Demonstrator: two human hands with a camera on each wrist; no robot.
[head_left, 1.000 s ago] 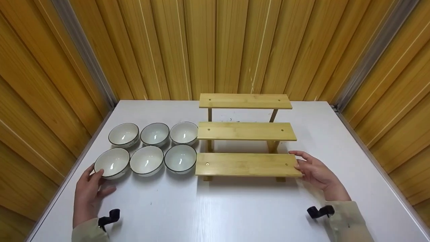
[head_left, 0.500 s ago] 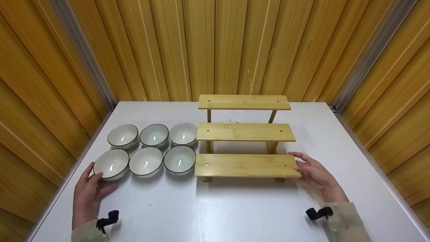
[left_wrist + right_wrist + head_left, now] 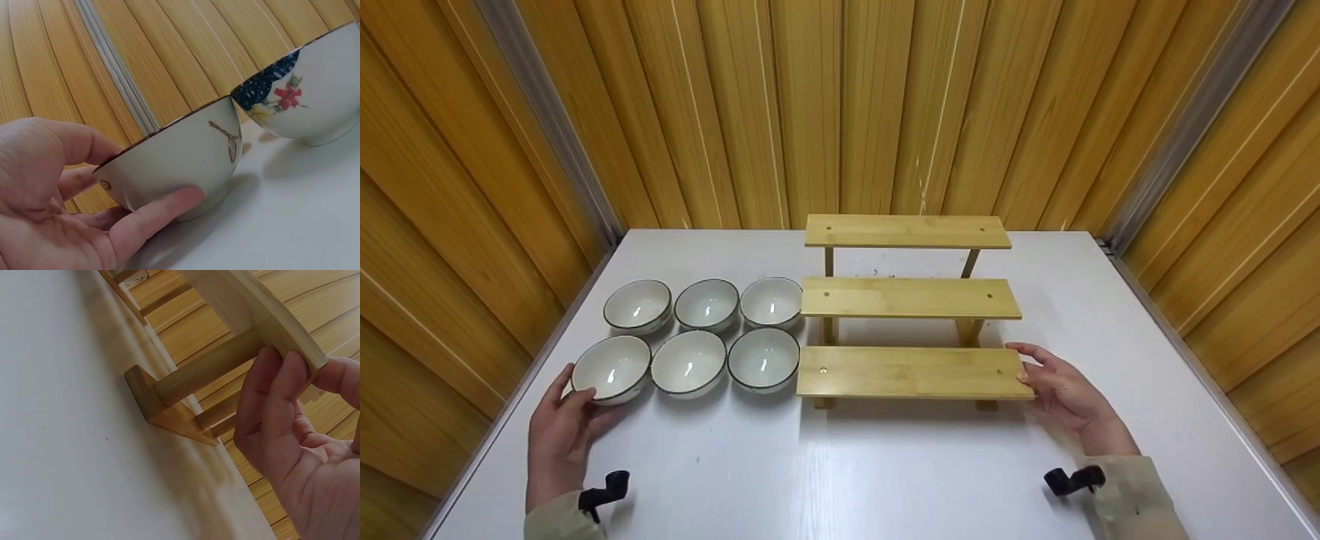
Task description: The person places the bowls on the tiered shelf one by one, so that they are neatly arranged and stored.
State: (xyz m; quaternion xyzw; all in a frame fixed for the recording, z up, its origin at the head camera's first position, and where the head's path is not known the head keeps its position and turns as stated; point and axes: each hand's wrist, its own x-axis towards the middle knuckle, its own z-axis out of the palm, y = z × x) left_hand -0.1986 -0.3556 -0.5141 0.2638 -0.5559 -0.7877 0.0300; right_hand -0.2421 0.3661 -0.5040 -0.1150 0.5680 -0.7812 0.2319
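Note:
At the front left of the group of bowls, my left hand (image 3: pixel 559 435) holds a white bowl (image 3: pixel 611 366) with a thin dark rim. In the left wrist view the thumb lies along the lower wall of this bowl (image 3: pixel 163 163) near its foot, and other fingers reach its rim. My right hand (image 3: pixel 1069 397) grips the right end of the lowest board of a three-tier wooden stand (image 3: pixel 911 373). The right wrist view has the thumb over that board's end and fingertips (image 3: pixel 292 371) against its underside, above a round wooden leg (image 3: pixel 208 365).
Several more bowls (image 3: pixel 688 364) stand in two rows left of the stand, the rightmost close by its boards. One bowl (image 3: pixel 304 90) carries a blue patch and red flower. A white table (image 3: pixel 885 480) carries everything, with wood-look panels (image 3: pixel 870 112) around it.
My left thumb has moved in from beside the bowl to its lower wall. My right hand keeps its grip on the stand. The head view has shifted slightly.

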